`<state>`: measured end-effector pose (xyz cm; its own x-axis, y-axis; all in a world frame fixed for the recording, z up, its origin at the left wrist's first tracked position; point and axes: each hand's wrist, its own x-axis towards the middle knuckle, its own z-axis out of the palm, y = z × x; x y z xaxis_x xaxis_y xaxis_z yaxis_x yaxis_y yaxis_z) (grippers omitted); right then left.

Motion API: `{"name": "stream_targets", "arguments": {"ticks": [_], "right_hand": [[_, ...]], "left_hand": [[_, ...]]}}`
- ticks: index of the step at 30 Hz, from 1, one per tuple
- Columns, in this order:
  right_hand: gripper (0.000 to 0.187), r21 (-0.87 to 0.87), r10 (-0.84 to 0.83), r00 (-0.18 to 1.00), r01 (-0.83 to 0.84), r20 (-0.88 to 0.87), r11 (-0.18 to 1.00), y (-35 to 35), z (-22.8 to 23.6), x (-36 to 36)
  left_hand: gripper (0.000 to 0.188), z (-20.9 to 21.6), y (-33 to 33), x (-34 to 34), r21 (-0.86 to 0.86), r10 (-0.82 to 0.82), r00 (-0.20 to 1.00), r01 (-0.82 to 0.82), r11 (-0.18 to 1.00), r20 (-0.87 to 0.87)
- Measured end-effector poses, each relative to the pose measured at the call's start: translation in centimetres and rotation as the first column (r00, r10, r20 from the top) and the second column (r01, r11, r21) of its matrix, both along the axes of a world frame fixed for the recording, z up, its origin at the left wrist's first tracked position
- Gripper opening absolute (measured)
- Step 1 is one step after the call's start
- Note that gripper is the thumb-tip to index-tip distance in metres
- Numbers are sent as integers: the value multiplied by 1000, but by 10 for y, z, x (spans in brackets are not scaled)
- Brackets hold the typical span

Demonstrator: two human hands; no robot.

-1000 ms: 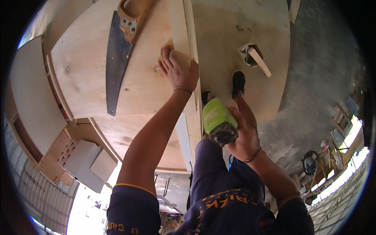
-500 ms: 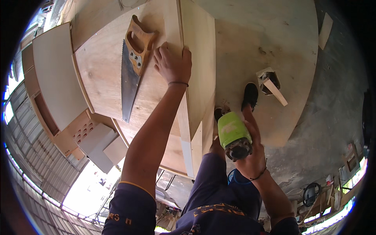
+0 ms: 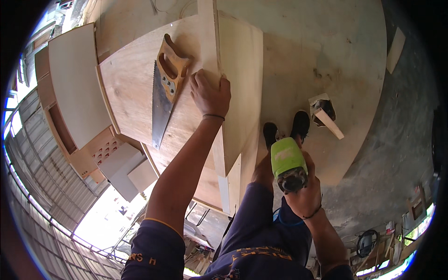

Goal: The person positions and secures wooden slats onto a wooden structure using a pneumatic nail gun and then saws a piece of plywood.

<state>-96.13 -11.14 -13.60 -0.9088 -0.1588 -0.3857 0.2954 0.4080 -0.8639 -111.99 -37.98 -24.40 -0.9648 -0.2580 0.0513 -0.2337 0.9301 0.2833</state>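
My left hand is closed over the long wooden strip on the edge of the plywood panel, thumb on the right side and fingers curled on the left. Just left of it, a handsaw with a wooden handle lies flat on the panel, its toothed edge facing left. In my right hand is a lime-green nail gun with a dark end cap toward me, held in front of my legs and apart from the wood. Its nose is hidden beneath the body.
A container with a wood offcut across it sits on the floor sheet beyond my shoes. Large pale boards stand at the left. A coiled black cable and scrap wood lie at the lower right.
The view has shifted, so the panel and saw appear lower. The nail gun has moved slightly right and away from me, showing more of both shoes. My left hand keeps its hold.
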Motion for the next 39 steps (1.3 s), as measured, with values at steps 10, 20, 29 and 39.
{"name": "stream_targets", "arguments": {"ticks": [10, 20, 29, 39], "right_hand": [[40, -86, -180, 954, 206, 240, 975, 2, 9, 0], [55, 41, 18, 999, -16, -45, 999, -30, 21, -12], [90, -181, 223, 969, -201, 106, 963, -86, 46, -10], [82, -256, 358, 921, -313, 155, 915, -88, 42, -8]], "left_hand": [[57, -5, 4, -52, -24, -65, 991, 63, 998, -120], [50, 2, 3, -59, -38, -114, 992, 111, 993, -62], [53, -10, -5, -59, -81, -174, 981, 167, 983, -91], [59, -7, -19, -64, -78, -275, 958, 269, 960, -84]]}}
